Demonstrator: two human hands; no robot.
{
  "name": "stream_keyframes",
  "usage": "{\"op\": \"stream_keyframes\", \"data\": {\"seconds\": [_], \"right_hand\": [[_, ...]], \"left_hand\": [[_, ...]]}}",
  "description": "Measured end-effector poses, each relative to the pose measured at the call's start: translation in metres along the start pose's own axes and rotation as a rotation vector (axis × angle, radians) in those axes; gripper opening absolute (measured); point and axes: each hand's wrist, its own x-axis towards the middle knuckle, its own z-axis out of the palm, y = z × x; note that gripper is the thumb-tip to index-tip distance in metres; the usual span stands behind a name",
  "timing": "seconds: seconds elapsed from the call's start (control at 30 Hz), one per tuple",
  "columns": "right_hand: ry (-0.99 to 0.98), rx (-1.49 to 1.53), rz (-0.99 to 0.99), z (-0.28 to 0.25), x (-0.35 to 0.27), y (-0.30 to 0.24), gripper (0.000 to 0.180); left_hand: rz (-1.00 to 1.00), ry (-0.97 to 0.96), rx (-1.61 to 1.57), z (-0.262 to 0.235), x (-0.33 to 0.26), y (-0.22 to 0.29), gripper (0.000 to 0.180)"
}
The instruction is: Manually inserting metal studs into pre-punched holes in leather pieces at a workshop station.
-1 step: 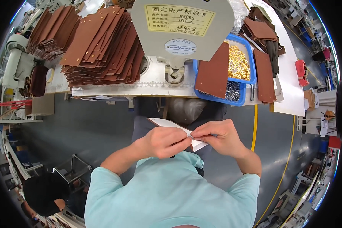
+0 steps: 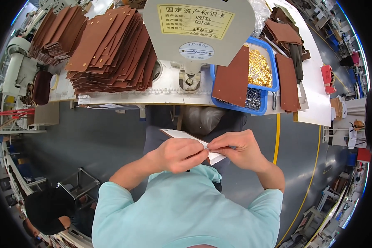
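White card (image 2: 182,135) held over the lap, below the counter (image 2: 169,89) edge, long axis running upper-left to lower-right. Left hand (image 2: 181,154) covers its middle; right hand (image 2: 238,149) fingers (image 2: 214,145) pinch the lower-right end. Both hands clenched on it, equally near.

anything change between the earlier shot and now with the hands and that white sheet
Nothing visibly changed: the left hand and right hand still pinch the flat white paper sheet at its near edge, over the lap.
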Motion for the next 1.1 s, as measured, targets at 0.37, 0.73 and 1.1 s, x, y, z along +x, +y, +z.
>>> {"op": "stream_keyframes", "data": {"seconds": [0.37, 0.73, 1.1], "right_hand": [[-0.067, -0.123, 0.004, -0.004, 0.000, -0.014, 0.016], [-0.001, -0.160, -0.092, -0.002, -0.004, -0.005, 0.017], [0.067, -0.225, -0.267, 0.003, -0.007, 0.006, 0.029]], "left_hand": [[-0.240, 0.046, -0.201, 0.002, 0.002, 0.008, 0.027], [-0.319, 0.037, -0.222, 0.002, 0.003, 0.007, 0.027], [-0.553, -0.069, -0.242, -0.003, 0.015, 0.014, 0.016]]}}
